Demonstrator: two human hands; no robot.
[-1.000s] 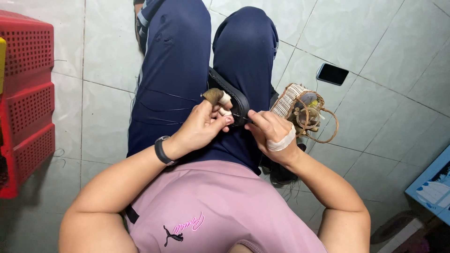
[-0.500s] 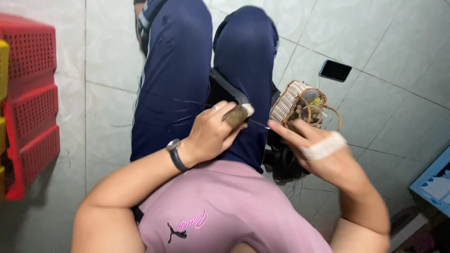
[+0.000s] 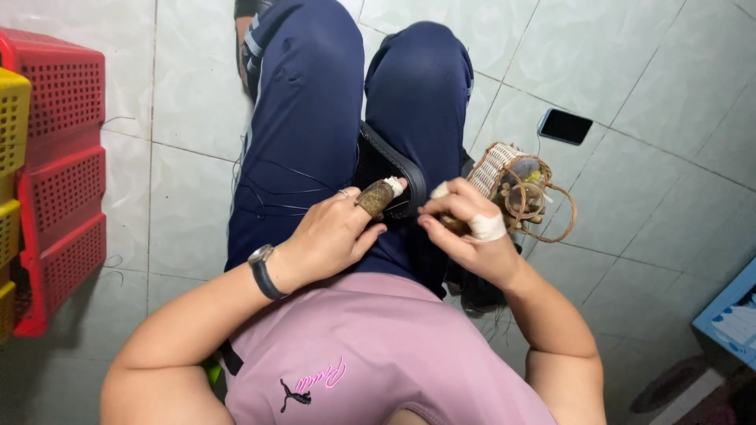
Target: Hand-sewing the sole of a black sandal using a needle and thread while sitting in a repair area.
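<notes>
A seated person, seen from above, works over the lap with both hands. The left hand (image 3: 335, 232) is curled loosely, its fingers folded around a small brown woven piece (image 3: 376, 197) with a pale tip, which rests against the thumb just above the dark blue trousers (image 3: 303, 118); a ring sits on one finger and a dark watch (image 3: 261, 269) circles the wrist. The right hand (image 3: 468, 228), wrapped with white tape (image 3: 487, 227) on two fingers, is pinched nearly closed beside it; whether anything thin lies between those fingertips cannot be told. The two hands are near each other but apart, above a black sandal (image 3: 394, 165) lying between the knees. Just beyond the right hand, on the tiled floor (image 3: 646, 181), stands a small woven basket (image 3: 504, 177) with loops of cane (image 3: 551, 212) spilling from it. A black phone (image 3: 565, 126) lies farther off. Stacked red and yellow crates (image 3: 55, 157) line the left edge.
</notes>
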